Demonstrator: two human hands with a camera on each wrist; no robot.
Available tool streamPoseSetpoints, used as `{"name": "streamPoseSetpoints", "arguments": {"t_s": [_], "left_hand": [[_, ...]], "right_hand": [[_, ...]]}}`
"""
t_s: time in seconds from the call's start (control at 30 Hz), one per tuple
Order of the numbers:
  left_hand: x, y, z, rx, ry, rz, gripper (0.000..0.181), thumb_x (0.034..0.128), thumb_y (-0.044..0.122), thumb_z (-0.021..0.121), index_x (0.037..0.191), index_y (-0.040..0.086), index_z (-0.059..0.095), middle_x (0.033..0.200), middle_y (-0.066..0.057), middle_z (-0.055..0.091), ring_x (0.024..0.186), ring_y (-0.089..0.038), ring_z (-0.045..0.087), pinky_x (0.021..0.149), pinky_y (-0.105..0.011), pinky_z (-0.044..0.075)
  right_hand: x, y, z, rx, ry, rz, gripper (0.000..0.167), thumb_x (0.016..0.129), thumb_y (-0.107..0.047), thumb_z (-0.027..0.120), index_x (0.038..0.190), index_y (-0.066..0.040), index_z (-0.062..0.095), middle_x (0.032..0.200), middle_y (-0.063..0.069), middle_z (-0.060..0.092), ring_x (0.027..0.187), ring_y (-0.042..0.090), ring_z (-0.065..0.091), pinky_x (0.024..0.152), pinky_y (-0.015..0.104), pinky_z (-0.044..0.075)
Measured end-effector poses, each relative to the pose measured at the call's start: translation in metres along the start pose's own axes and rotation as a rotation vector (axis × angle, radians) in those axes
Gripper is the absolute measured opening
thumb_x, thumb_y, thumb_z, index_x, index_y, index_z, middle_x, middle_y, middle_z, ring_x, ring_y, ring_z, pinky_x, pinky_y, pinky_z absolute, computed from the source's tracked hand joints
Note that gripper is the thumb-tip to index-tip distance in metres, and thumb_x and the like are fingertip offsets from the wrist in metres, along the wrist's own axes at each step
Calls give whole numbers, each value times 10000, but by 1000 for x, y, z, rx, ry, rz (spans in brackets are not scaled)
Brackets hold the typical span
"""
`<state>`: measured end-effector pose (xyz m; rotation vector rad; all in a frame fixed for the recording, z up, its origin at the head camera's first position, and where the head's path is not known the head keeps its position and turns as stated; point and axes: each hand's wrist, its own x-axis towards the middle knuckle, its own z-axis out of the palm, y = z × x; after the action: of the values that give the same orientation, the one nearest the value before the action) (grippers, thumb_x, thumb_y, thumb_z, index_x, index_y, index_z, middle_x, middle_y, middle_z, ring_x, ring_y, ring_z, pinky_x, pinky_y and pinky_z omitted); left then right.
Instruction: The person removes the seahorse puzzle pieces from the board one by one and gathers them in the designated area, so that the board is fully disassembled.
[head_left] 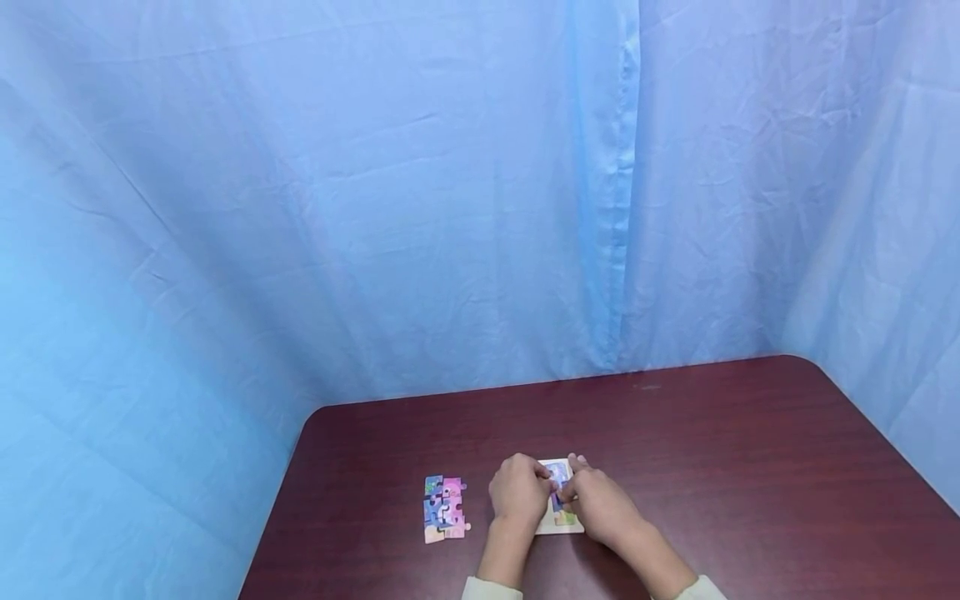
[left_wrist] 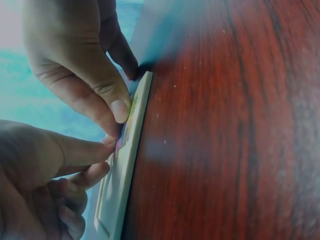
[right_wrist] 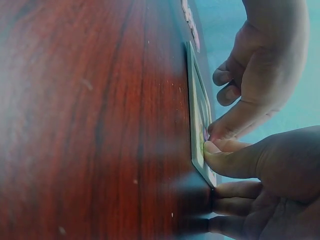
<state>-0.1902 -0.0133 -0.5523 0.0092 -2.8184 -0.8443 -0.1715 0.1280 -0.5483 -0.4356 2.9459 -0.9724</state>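
Head view first: we are seeing a cream puzzle tray (head_left: 561, 529) lying on the dark red table (head_left: 720, 467), partly covered by the left hand (head_left: 517, 490) and the right hand (head_left: 603, 504). Some jigsaw pieces (head_left: 557, 471) are filling part of it, while a group of pink-and-blue pieces (head_left: 453, 515) is lying apart, on the left hand's side. From the left wrist, we are finding fingertips of both hands meeting over the tray, right by a purple-and-pink piece (left_wrist: 118, 145). The left hand is curling its outer fingers; the right hand is resting its thumb and index tips at the pieces, its other fingers stretching beside the tray. We are not managing to tell whether either hand is truly pinching a piece, because the tips are hiding the contact.

We are judging crowding to be the main risk: with two hands working over so small a spot, one could be nudging a neighbouring piece out of line. Pressing before a tab is matching its socket could be jamming or bending the cut edges. Uneven pushing could also be sliding the tray, and a sweeping left wrist could be scattering the waiting group.
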Motion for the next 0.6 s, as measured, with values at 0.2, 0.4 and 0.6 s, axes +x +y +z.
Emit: {"name": "streamPoseSetpoints", "arguments": {"t_s": [0.2,0.4,0.6], "left_hand": [[0,-5,2,-12,-2,15,121,737,152,916,716,226,823,721,63,773,671,-184,731,567,-357,508],[-1,-6,0,-1,4,50,104,766,156,903,741,221,826,760,58,781,672,-185,729,563,-356,503],[-1,-9,-2,12,19,74,99,775,212,915,755,220,818,785,57,759,674,-188,719,557,-344,484]], "right_hand": [[-1,0,1,-5,-6,23,106,775,-15,861,799,-113,829,1419,372,601,1352,508,602,1129,567,477],[-1,0,1,-7,-12,34,98,779,-11,859,813,-98,829,1420,366,604,1355,503,602,1136,562,472],[0,0,-1,5,-7,30,95,775,-10,863,819,-87,829,1407,373,609,1352,505,603,1148,568,458]]}}
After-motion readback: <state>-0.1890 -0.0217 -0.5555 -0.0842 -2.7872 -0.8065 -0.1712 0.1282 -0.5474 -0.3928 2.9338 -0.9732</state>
